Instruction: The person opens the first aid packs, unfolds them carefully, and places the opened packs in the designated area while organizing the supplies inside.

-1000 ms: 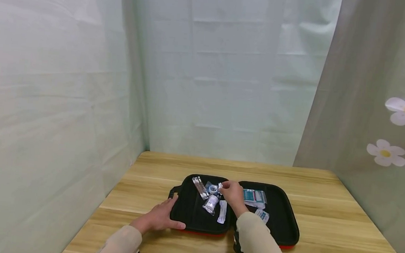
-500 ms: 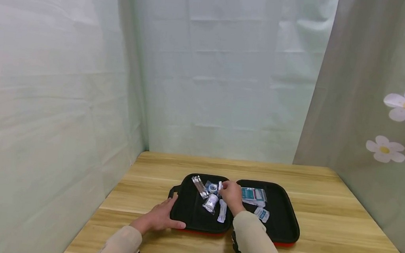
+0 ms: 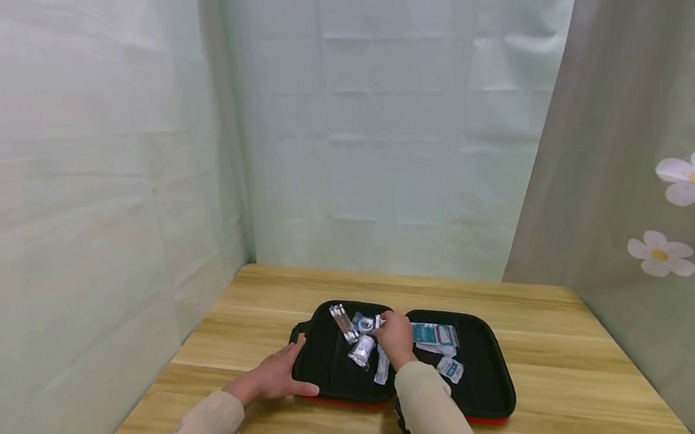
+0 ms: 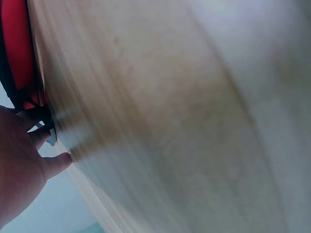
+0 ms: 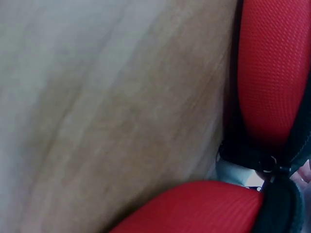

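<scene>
A zippered case (image 3: 319, 364) with a black lining and red shell lies unfolded on the table. My left hand (image 3: 274, 373) rests at its left half's front left corner, fingers along the side by the handle and thumb at the front rim. In the left wrist view, fingers of that hand (image 4: 19, 167) reach to the red shell. My right hand (image 3: 396, 337) pinches a small white packet (image 3: 378, 322) over the left half. Close by are a wrapped white roll (image 3: 362, 349), a ring-shaped roll (image 3: 366, 325), a clear packet of sticks (image 3: 343, 321) and a slim white packet (image 3: 382, 367).
The case's right half holds teal-and-white packets (image 3: 434, 334) and a small white-and-blue packet (image 3: 450, 369). Under it is a wooden table (image 3: 561, 377). Pale curtains (image 3: 390, 145) enclose the back and sides. In the right wrist view, the red shell (image 5: 272, 68) stands close.
My right hand shifts slightly within the left half, still pinching the small white packet. My left hand stays at the case's corner. The head view tilts a little.
</scene>
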Motion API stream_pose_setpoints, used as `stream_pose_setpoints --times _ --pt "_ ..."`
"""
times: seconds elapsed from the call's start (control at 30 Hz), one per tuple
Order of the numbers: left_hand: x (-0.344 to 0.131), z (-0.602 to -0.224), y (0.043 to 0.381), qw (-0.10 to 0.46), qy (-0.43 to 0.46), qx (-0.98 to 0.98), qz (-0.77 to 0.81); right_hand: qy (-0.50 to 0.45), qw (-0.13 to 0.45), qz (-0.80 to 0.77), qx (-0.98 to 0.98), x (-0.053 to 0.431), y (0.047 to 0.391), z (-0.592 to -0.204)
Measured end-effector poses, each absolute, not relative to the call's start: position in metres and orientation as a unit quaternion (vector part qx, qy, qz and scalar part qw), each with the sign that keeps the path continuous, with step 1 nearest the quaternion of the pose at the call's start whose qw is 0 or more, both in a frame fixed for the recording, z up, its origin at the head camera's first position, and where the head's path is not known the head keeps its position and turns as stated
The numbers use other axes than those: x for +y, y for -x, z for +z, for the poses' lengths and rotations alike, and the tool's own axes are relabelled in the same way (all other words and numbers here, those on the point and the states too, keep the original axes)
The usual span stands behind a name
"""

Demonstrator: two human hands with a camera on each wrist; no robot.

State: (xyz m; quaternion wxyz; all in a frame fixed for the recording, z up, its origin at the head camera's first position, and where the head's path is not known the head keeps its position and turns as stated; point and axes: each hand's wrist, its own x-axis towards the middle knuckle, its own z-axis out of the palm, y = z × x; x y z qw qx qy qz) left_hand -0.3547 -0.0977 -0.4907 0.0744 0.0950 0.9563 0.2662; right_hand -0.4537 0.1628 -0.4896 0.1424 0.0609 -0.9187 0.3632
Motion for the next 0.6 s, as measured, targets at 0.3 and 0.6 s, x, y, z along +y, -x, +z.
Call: stream_pose_setpoints --times 0.3,0.6 --pt "-0.1 -0.491 0.3551 0.077 -0.093 0.955 0.27 -0.061 0.126 0.336 -0.931 0.1593 0.4545 -0.4874" --pt "-0.1019 -0.4907 0.3554 0.073 -0.103 0.955 0.268 -0.034 0.125 0.424 -0.896 0.1639 0.4531 -0.4807"
